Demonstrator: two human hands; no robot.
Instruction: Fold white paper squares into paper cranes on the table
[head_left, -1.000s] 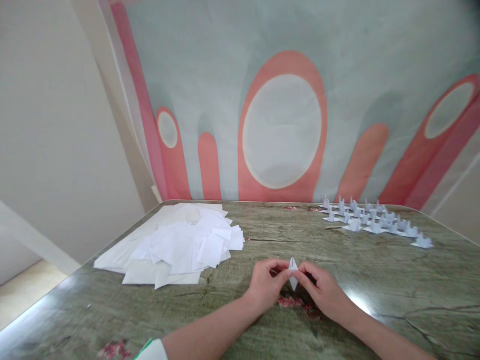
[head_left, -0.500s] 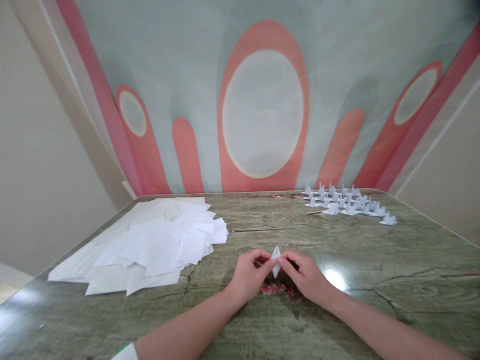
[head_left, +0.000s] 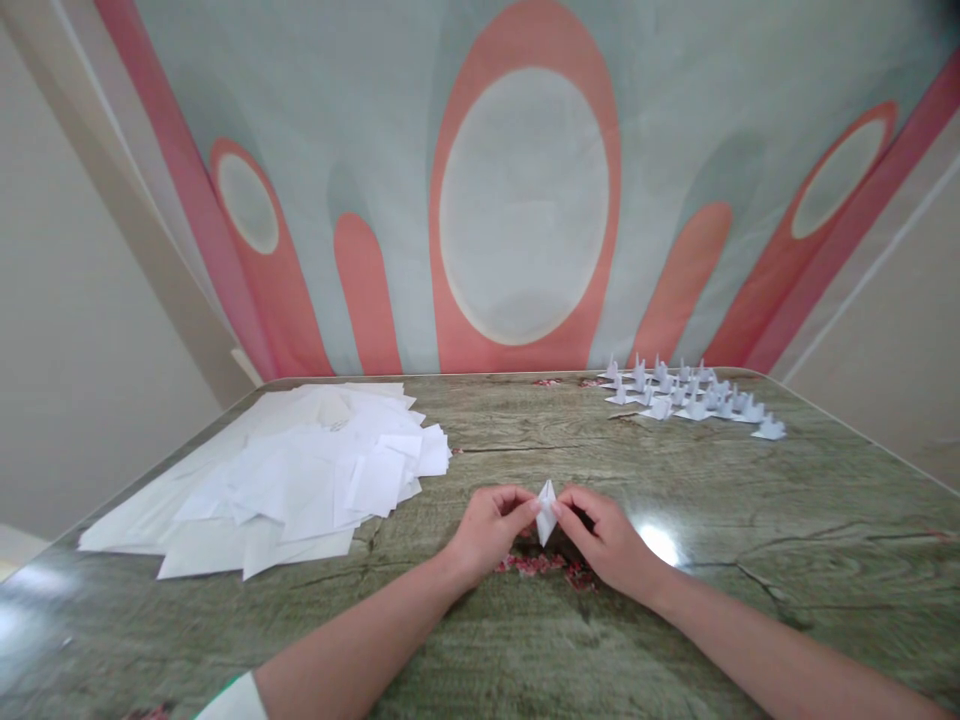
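Note:
A small piece of folded white paper, shaped like a narrow diamond, is held upright over the table in front of me. My left hand pinches its left edge between thumb and fingers. On the opposite edge, my right hand grips it the same way. The upper tip shows a slit down its middle. Part of each side of the paper is hidden by my fingertips.
A wide, loose pile of white paper sheets covers the left of the wood-patterned table. Several folded white paper cranes stand in rows at the back right. Behind the table rises a patterned wall covering.
My fingers have shifted slightly outward along the paper's sides, so more of its middle shows. The whole view has tilted a little, and both hands still hold the paper.

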